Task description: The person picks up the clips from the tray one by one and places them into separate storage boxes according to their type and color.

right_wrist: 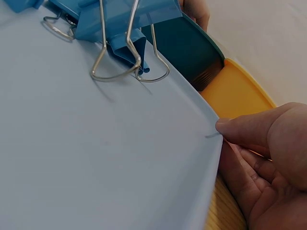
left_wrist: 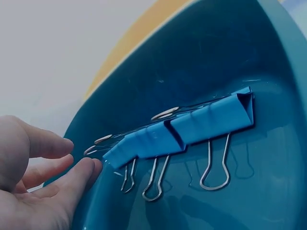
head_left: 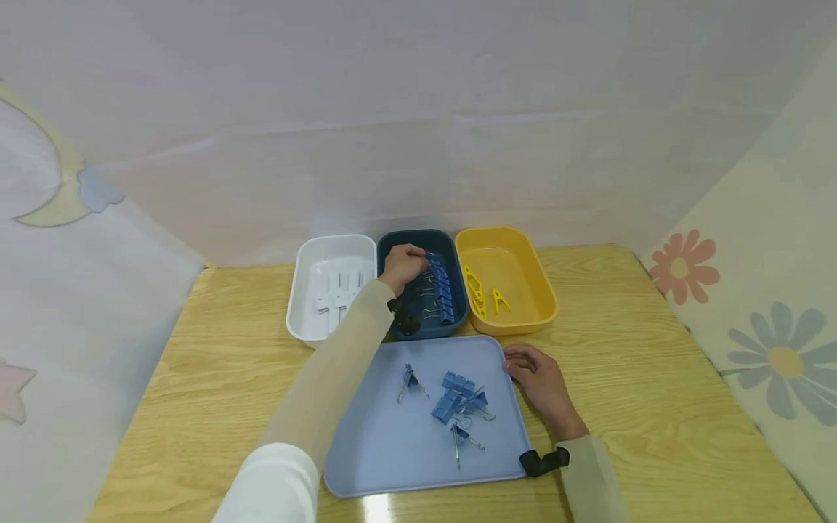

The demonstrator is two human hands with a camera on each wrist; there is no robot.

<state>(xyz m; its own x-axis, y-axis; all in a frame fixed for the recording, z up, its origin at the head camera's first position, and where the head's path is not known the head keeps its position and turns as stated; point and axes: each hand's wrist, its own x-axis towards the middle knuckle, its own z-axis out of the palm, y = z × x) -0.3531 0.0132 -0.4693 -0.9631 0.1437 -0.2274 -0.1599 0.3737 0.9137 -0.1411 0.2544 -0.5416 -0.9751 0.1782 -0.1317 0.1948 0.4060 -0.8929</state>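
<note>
My left hand (head_left: 403, 265) reaches over the dark blue bin (head_left: 428, 331). In the left wrist view its thumb and fingertips (left_wrist: 88, 167) are right at the end of a row of blue binder clips (left_wrist: 211, 120), with a gap between thumb and index finger. The clips lie side by side with wire handles spread. My right hand (head_left: 539, 381) pinches the upper right corner of the pale blue tray (head_left: 392, 450), thumb on the rim and fingers beneath. On the tray lie a bunch of blue binder clips (head_left: 451, 403) and single ones (head_left: 410, 378).
A white bin (head_left: 299, 294) with white clips (head_left: 340, 298) stands left of the dark blue bin. To the right, a yellow bin (head_left: 523, 290) holds several yellow clips (head_left: 477, 294). All three bins stand on the wooden table (head_left: 216, 363), against a pale wall behind.
</note>
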